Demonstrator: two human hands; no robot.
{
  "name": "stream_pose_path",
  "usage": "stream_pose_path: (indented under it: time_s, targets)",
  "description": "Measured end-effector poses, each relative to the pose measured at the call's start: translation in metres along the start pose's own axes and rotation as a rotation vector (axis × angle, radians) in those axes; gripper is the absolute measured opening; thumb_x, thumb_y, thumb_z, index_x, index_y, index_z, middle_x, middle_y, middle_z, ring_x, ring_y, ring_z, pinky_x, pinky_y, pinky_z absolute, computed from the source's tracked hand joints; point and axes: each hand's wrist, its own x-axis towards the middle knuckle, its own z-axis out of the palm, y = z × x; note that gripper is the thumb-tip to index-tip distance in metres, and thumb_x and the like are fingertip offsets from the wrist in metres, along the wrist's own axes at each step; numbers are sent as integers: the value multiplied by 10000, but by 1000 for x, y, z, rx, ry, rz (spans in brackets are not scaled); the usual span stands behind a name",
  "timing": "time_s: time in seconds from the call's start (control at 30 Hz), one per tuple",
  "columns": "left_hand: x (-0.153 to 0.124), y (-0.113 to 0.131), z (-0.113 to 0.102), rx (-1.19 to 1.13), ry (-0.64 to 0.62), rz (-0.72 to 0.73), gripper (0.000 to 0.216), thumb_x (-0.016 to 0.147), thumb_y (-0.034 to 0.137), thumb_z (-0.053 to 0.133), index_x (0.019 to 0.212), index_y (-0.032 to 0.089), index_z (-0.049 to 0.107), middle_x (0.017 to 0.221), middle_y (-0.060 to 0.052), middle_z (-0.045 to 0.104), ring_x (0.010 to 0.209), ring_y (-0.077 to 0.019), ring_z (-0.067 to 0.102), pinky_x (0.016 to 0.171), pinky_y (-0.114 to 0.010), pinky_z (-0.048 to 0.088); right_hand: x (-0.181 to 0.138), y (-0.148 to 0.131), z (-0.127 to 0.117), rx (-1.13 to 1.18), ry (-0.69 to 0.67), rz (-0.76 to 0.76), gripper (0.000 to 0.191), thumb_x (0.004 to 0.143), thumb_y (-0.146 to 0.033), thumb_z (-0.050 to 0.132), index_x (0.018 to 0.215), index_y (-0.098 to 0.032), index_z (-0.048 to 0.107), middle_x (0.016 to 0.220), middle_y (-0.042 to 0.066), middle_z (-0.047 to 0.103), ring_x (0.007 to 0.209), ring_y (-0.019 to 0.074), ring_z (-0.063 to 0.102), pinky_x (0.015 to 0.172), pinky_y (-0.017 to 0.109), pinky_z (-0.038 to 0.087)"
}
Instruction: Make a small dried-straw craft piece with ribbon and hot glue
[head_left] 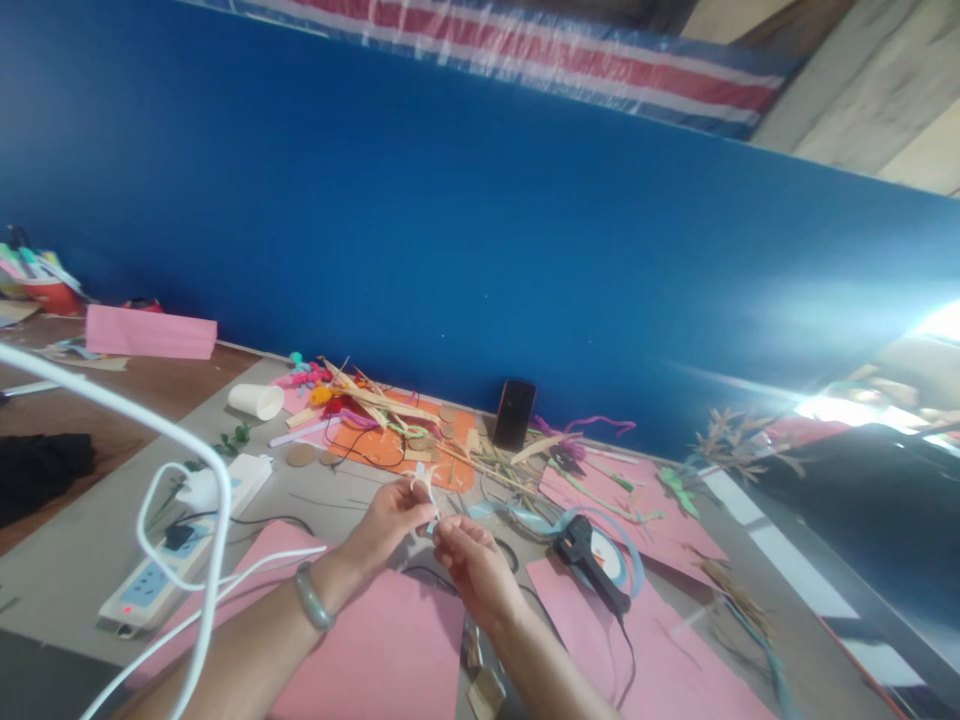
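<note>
My left hand (396, 518), with a bangle on its wrist, pinches a small pale piece of curled strips (424, 482). The strips stick up above the fingertips. Close beside it, my right hand (474, 562) has its thumb and fingers pressed together near the lower end of the piece. Whether it grips that end or something smaller, I cannot tell. Both hands are held above pink sheets (390, 640) on the grey table. A black hot glue gun (592, 570) lies to the right of my right hand, over a round white disc.
A white power strip (161, 570) and a looping white cable (217, 520) are at left. A paper cup (256, 401) lies on its side. Craft scraps cover an orange sheet (360, 445). A phone (514, 414) leans against the blue partition (480, 220). A dark screen stands at right.
</note>
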Motion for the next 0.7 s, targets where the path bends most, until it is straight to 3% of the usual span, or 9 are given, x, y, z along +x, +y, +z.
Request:
stream_pose_path:
  time_s: [0.13, 0.43, 0.57, 0.7]
  targets:
    - [-2, 3, 3, -15, 19, -18, 187, 686, 218, 711, 636, 163, 539, 532, 46, 511, 495, -70, 464, 519, -196, 356, -1, 0, 0, 14, -34, -20, 252, 723, -355, 769, 637, -156, 640, 599, -21, 562, 539, 88, 384, 593, 231, 324]
    - [-6, 13, 6, -51, -63, -75, 172, 703, 254, 709, 812, 139, 642, 576, 16, 581, 543, -102, 528, 569, -220, 394, -1, -3, 1, -30, -55, -72, 236, 791, -375, 709, 699, -161, 669, 711, 4, 634, 553, 86, 402, 623, 244, 344]
    - [-5, 9, 3, 24, -109, -36, 147, 693, 252, 735, 724, 136, 651, 636, -10, 614, 599, -123, 563, 613, -239, 413, -2, -1, 0, -26, -30, -54, 254, 781, -392, 720, 685, -162, 666, 578, -32, 555, 542, 88, 401, 611, 240, 342]
    - [-4, 5, 2, 28, -137, -5, 159, 708, 254, 733, 646, 129, 658, 633, -19, 607, 618, -132, 563, 630, -253, 419, -3, -2, 0, -26, -14, -45, 251, 766, -379, 735, 676, -156, 664, 641, -13, 601, 553, 85, 422, 601, 235, 350]
